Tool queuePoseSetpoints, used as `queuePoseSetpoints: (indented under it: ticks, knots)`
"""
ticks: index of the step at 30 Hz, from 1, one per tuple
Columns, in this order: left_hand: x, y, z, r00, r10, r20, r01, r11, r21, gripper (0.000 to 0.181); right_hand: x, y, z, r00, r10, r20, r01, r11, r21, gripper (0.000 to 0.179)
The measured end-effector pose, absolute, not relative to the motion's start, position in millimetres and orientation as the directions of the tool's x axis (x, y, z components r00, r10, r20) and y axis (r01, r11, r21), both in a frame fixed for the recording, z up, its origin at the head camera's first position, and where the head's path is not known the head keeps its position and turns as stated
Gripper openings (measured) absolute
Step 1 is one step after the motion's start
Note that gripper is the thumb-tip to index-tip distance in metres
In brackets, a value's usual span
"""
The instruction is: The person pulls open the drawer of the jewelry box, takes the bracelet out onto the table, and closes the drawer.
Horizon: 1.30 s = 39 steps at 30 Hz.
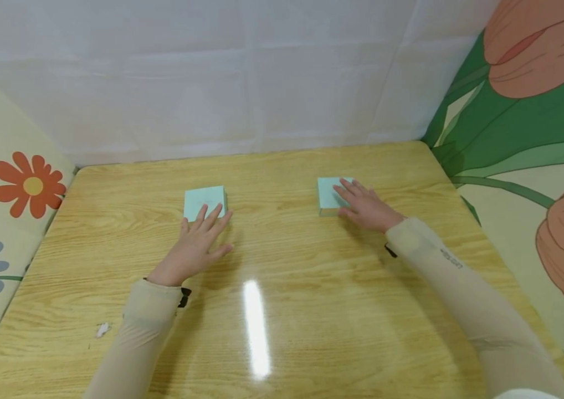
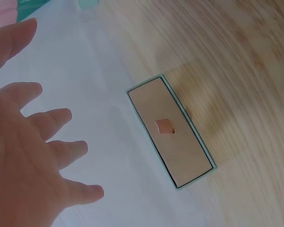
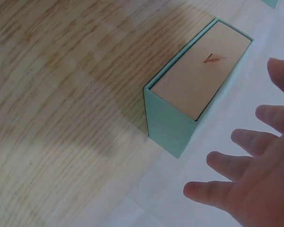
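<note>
Two small mint-green drawer boxes lie on the wooden table. In the left wrist view the left box shows a tan drawer front with a small orange-brown pull tab. My left hand has its fingers spread, and its fingertips overlap that box's near edge in the head view. The right box has the same tan front and a ribbon pull tab. Over its right part, in the head view, hovers my right hand with spread fingers. Neither hand grips anything.
The wooden table meets a white cloth backdrop at its far edge. Flower-printed panels stand along both sides. A small white scrap lies at the left front, and glare marks the table's middle.
</note>
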<state>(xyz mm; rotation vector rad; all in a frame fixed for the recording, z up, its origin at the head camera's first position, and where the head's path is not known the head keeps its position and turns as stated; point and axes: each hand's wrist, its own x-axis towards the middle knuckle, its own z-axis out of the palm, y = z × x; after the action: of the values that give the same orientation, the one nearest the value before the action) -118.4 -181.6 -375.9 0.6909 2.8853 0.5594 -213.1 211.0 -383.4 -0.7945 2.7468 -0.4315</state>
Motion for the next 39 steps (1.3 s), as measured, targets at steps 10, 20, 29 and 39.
queuePoseSetpoints:
  ticks: [10,20,29,39]
  knots:
    - [-120.4,-177.3,-375.4,-0.879,0.475,-0.040,0.426,0.822,0.379,0.071,-222.7,211.9,-391.0,-0.830,-0.545,-0.121,-0.466,0.795,-0.388,0.061]
    - [-123.6,-174.0,-375.7,-0.869,0.493,-0.037,0.443,0.810,0.384,0.071,-231.3,210.7,-396.3,-0.892,-0.410,-0.191,-0.285,0.838,-0.465,0.072]
    - [-126.9,-170.2,-377.4,-0.865,0.499,-0.054,0.444,0.812,0.379,0.070,-240.7,205.0,-400.1,-0.921,-0.312,-0.233,-0.150,0.837,-0.526,0.073]
    - [-135.4,-164.6,-382.0,-0.864,0.503,-0.026,0.448,0.792,0.415,0.068,-243.5,205.9,-402.1,-0.938,-0.250,-0.241,-0.057,0.795,-0.604,0.075]
